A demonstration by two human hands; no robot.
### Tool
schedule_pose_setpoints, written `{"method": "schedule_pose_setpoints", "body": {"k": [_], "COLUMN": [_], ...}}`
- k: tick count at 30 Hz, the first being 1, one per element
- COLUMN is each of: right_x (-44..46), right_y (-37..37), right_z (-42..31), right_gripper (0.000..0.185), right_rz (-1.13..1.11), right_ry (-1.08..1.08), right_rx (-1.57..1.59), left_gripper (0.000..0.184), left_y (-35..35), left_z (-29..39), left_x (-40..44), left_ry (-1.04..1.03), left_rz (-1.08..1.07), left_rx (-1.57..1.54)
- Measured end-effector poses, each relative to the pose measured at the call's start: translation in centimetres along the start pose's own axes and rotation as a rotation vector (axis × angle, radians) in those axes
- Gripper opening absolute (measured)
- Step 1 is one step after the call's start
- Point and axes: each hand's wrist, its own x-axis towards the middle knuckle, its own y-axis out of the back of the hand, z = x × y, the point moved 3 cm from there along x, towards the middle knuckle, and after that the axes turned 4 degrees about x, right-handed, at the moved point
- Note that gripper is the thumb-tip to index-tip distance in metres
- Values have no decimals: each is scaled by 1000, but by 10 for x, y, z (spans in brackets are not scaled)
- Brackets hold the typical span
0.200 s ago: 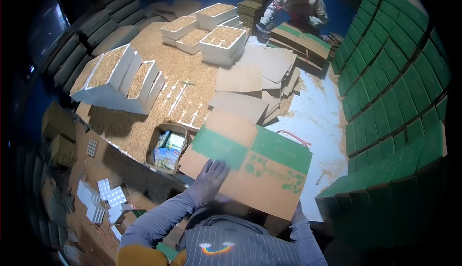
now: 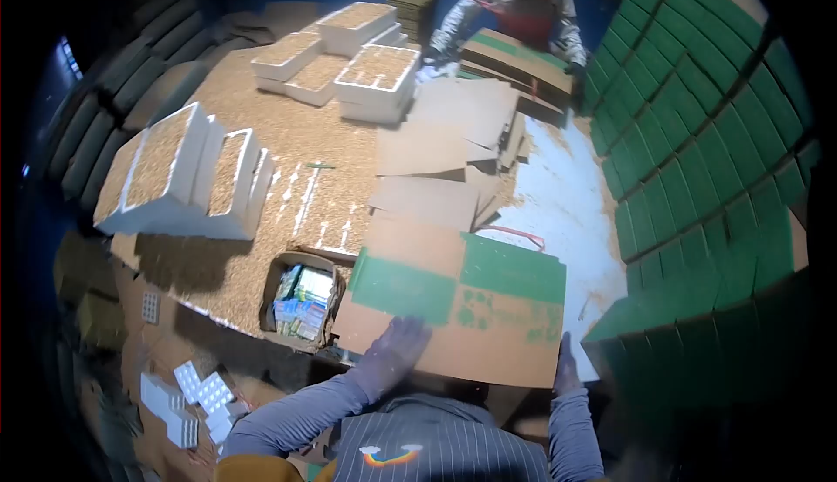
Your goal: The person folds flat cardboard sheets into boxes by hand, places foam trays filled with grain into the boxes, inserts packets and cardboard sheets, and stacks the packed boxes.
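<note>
A flattened cardboard box (image 2: 488, 342) with green bands and green print lies in front of me at the table's near edge. My left hand (image 2: 397, 356) rests flat on its near left part, fingers stretched out. Along its right edge is my right hand (image 2: 567, 367), fingers pointing away from me and seemingly straight; part of this hand is hard to make out. Left of the cardboard stands an open carton (image 2: 272, 315) holding blue, green and white packets (image 2: 303, 306).
Wood-shaving-like material (image 2: 253, 142) covers the table's left side, with filled white foam trays (image 2: 375, 103) on it. Loose cardboard sheets (image 2: 423, 151) lie ahead. Green cartons (image 2: 697, 133) form a wall at right. Across the table, a person (image 2: 523, 3) handles stacked flattened boxes (image 2: 514, 68).
The cardboard has turned slightly and now lies squarer to me. My right hand has come up along its right edge. My view has shifted, and the other person leans closer to their stack.
</note>
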Motion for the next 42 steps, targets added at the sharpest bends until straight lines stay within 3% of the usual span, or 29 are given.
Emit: {"method": "schedule_pose_setpoints", "body": {"k": [1, 3, 5, 7, 9, 11, 13, 15, 17, 18, 19, 21, 23, 24, 26, 27, 29, 30, 31, 32, 33, 34, 35, 37, 39, 41, 42], "right_x": [4, -68, -148, -195, -188, -148, -118, -115, -115, -107, -106, -104, -114, -134, -141, -143, -98, -88, -82, -89, -77, -87, -98, -115, -131, -110, -103], "right_y": [34, -16, -121, -209, -272, -299, -292, -280, -255, -243, -250, -281, -314, -332, -344, -348, -322, -313, -306, -307, -293, -282, -259, -226, -240, -248, -247], "right_z": [-3, -76, -136, -164, -170, -162, -165, -160, -146, -139, -140, -170, -188, -185, -153, -141, -81, -68, -60, -81, -93, -127, -153, -169, -178, -174, -173], "right_gripper": [48, 34, 32, 36, 46, 53, 57, 54, 40, 30, 16, 7, 12, 25, 44, 48, 39, 34, 31, 32, 43, 50, 56, 66, 75, 79, 80], "right_rz": [135, 306, 437, 314, 8, -39, -41, -43, -133, -250, -242, -290, -745, -853, -1134, -1178, -1331, -1346, -1372, -1355, -1301, -1168, -1030, -1037, -971, -469, -322], "right_ry": [52, 533, 841, 1288, 1426, 1335, 1495, 1573, 1803, 1808, 1994, 1801, 1661, 1715, 1408, 1046, 708, 694, 681, 854, 1214, 1134, 1007, 621, 398, 176, 269], "right_rx": [111, -634, -1048, -1443, -1819, -1826, -1780, -1768, -1525, -1420, -1266, -1274, -1334, -1271, -1672, -1878, -1915, -2014, -2107, -1669, -1397, -1478, -1510, -1647, -1604, -916, -1038], "left_gripper": [53, 49, 50, 49, 42, 36, 41, 47, 44, 39, 36, 42, 56, 56, 57, 53, 47, 52, 58, 68, 83, 99, 101, 100, 91, 78, 77], "left_y": [8, 40, 93, 197, 227, 254, 234, 241, 252, 244, 234, 236, 271, 288, 293, 267, 214, 190, 174, 153, 168, 167, 157, 158, 172, 198, 209], "left_z": [3, 11, 16, -4, -24, -43, -87, -108, -115, -123, -124, -106, -64, -51, -32, -22, -2, 5, 1, -21, -33, -52, -69, -61, -54, -49, -47], "left_x": [3, 6, 5, 43, 77, 128, 161, 163, 151, 146, 147, 144, 127, 124, 104, 116, 132, 137, 147, 154, 152, 152, 148, 151, 154, 149, 132], "left_ry": [-27, -81, -121, -104, 28, 14, 5, 204, 241, 258, 261, 272, 295, 274, 254, 22, -474, -673, -645, -407, -86, 124, 161, 173, 171, 90, 45], "left_rz": [-2, 19, 78, -187, -220, -248, -393, -524, -458, -332, -199, 252, 151, 142, 79, 3, -1, 240, 178, 452, 535, 645, 713, 783, 691, 668, 511], "left_rx": [-21, -42, -29, -108, -149, -283, -825, -880, -830, -820, -820, -194, -30, -208, -566, -354, 46, 129, 322, 523, 296, 256, 300, 399, 310, 199, -104]}}
